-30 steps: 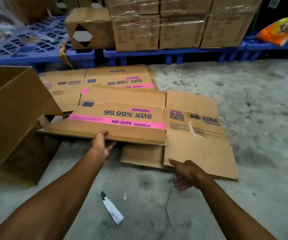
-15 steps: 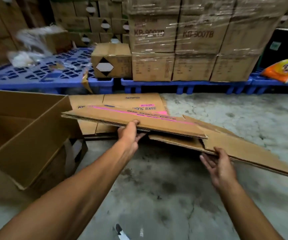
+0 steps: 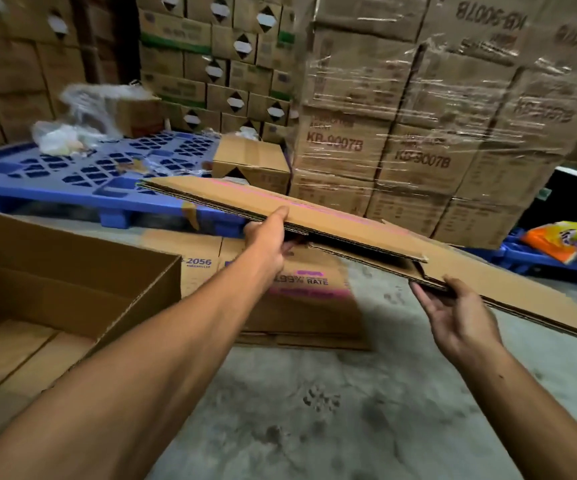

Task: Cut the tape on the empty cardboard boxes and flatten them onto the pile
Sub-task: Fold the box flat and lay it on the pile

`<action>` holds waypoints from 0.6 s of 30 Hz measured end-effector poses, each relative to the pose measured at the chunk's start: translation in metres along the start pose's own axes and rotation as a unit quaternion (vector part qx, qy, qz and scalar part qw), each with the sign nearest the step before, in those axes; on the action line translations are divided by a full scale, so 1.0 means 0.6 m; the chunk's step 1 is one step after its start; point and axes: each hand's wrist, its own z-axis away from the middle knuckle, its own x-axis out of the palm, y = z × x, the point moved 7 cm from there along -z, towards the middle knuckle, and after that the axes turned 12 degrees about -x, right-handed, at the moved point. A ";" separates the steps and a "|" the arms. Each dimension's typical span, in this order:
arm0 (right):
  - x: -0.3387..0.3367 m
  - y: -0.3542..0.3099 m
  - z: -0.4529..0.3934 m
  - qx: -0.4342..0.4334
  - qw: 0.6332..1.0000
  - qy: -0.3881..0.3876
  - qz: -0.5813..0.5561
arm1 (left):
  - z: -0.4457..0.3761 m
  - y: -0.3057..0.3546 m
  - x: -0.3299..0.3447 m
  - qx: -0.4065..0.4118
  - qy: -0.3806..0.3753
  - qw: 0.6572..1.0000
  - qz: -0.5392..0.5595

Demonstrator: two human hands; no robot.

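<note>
A flattened cardboard box [image 3: 332, 216] with pink print hangs in the air, almost edge-on to me. My left hand [image 3: 268, 233] pinches its near edge, thumb on top. My right hand [image 3: 453, 313] holds the lower right edge from below, fingers under the board and thumb on top. Beneath it on the concrete floor lies the pile of flattened boxes [image 3: 300, 299] printed "99.99% RATE". An open, upright cardboard box [image 3: 72, 278] stands at the left beside my left forearm.
A blue plastic pallet [image 3: 82, 178] with plastic wrap and a small carton [image 3: 249, 161] lies behind the pile. Shrink-wrapped stacked cartons [image 3: 436, 126] rise at the back right. An orange bag [image 3: 567, 240] lies on another blue pallet at far right.
Both hands lifted the flattened box off the floor and raised it higher, above the pile. The white knife on the floor dropped out of view as my head tilted up.
</note>
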 end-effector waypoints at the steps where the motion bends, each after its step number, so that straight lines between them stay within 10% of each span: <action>1: 0.018 0.012 -0.009 0.002 1.000 -0.015 0.000 | -0.009 0.015 -0.005 0.018 0.007 1.000 -0.004; 18: 0.035 0.490 -0.194 0.267 0.958 -0.066 0.076 | -0.269 -0.100 -0.252 0.045 0.292 0.955 0.032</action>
